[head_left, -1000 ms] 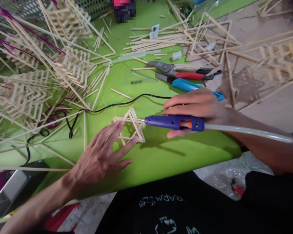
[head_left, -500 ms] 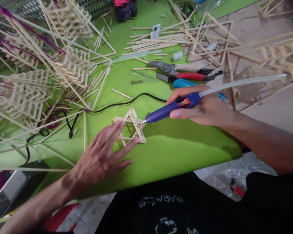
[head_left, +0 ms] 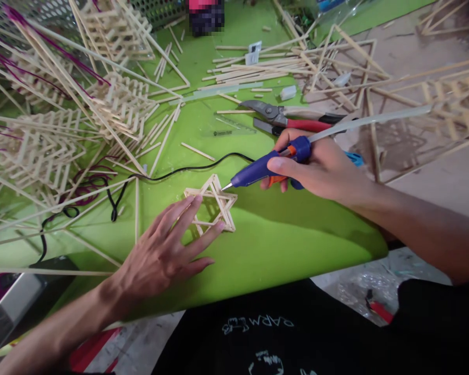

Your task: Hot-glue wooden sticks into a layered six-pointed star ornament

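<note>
My right hand (head_left: pixel 324 169) is wrapped round a blue hot glue gun (head_left: pixel 254 171) with an orange trigger. A long translucent glue stick (head_left: pixel 379 118) sticks out of its back end. The metal nozzle points down-left at the upper right side of a small six-pointed star (head_left: pixel 225 201) made of thin wooden sticks; whether it touches the wood I cannot tell. My left hand (head_left: pixel 164 247) is open, fingers spread, with two fingertips resting on the star's left and lower parts. The star lies flat on the green tabletop (head_left: pixel 273 247).
Red-handled pruning shears (head_left: pixel 273 110) and a clear ruler (head_left: pixel 229 127) lie beyond the glue gun. Loose wooden sticks (head_left: pixel 254 70) are piled at the back. Stacked stick structures (head_left: pixel 121 107) with purple cords crowd the left. A black cord (head_left: pixel 187 167) crosses the table.
My right hand has shifted the glue gun slightly left and up, so its nozzle moved from the star's right side toward its upper point. The orange trigger shows below now. My left hand stays put.
</note>
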{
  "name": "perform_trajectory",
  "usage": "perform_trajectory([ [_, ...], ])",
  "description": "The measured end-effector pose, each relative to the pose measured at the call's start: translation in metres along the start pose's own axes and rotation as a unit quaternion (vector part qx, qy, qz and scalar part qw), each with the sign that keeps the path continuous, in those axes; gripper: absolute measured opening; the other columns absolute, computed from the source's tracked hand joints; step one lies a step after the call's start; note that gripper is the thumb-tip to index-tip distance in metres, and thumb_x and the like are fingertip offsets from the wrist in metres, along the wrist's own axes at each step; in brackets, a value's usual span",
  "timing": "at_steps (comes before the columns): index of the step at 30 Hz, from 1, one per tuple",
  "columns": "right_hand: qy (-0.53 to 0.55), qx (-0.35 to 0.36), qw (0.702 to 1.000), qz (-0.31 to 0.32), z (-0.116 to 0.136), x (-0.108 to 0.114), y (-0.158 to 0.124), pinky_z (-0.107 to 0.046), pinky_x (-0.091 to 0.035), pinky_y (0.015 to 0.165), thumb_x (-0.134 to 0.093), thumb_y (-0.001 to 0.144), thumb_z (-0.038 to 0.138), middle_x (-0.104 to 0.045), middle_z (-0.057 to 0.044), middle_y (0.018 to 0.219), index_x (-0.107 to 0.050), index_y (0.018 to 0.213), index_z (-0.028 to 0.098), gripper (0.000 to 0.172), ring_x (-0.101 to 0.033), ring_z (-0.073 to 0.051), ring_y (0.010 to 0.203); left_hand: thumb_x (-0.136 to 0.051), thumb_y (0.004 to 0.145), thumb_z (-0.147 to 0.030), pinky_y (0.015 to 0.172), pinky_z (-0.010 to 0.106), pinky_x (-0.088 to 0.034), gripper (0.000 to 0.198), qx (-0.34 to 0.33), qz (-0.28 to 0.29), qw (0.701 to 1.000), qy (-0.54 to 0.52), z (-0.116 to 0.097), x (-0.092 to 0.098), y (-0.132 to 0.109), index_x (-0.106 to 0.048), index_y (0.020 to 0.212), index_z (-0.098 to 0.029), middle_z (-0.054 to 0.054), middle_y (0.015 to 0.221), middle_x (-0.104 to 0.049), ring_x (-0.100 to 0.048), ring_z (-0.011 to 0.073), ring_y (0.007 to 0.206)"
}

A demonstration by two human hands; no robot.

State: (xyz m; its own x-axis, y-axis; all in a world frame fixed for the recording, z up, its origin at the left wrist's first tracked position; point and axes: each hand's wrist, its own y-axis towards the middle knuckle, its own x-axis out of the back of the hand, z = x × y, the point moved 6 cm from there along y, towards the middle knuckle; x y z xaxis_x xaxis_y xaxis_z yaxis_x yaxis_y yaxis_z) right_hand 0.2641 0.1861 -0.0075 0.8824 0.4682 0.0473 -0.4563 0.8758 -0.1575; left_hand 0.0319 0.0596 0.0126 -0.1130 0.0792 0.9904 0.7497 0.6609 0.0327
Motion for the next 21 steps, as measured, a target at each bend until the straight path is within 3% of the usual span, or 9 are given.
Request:
perform_trajectory([
  [5,0.013,-0.020,1.000,0.009,0.000,-0.002,0.004,-0.020,-0.053,0.042,-0.086,0.074,0.048,-0.073,-0.002,0.069,-0.050,0.083,0.021,0.046,-0.071,-0.016,0.061,-0.069,0.092,-0.042,0.112,0.058,-0.045,0.065,0.000,-0.006,1.000,-0.003,0.000,0.000,0.000,-0.046,0.150,-0.028,0.021,0.167,-0.018,-0.036,0.0432,0.147],
  [11,-0.043,-0.049,0.998,0.014,-0.005,-0.003,0.012,-0.020,-0.031,0.031,-0.070,0.087,0.059,-0.069,-0.002,0.061,-0.054,0.083,0.020,0.043,-0.047,-0.007,0.037,-0.067,0.093,-0.042,0.111,0.058,-0.045,0.062,0.000,-0.005,1.000,-0.010,0.000,-0.001,0.000,-0.047,0.150,-0.028,0.022,0.166,-0.020,-0.036,0.0436,0.147],
  [16,-0.051,-0.050,0.997,0.014,-0.008,-0.005,0.020,-0.021,-0.031,0.033,-0.068,0.089,0.058,-0.064,0.000,0.056,-0.056,0.088,0.020,0.040,-0.054,-0.010,0.042,-0.066,0.094,-0.045,0.111,0.057,-0.046,0.061,0.005,-0.009,1.000,-0.007,0.000,0.000,-0.001,-0.047,0.150,-0.029,0.022,0.164,-0.025,-0.038,0.0421,0.147],
  [21,-0.030,-0.041,0.999,0.002,-0.008,-0.006,0.022,-0.024,-0.030,0.032,-0.074,0.086,0.053,-0.061,0.003,0.051,-0.055,0.085,0.022,0.037,-0.052,-0.010,0.039,-0.066,0.093,-0.044,0.112,0.056,-0.046,0.062,0.006,-0.014,1.000,-0.006,0.001,0.000,-0.001,-0.046,0.151,-0.029,0.022,0.163,-0.027,-0.037,0.0412,0.147],
])
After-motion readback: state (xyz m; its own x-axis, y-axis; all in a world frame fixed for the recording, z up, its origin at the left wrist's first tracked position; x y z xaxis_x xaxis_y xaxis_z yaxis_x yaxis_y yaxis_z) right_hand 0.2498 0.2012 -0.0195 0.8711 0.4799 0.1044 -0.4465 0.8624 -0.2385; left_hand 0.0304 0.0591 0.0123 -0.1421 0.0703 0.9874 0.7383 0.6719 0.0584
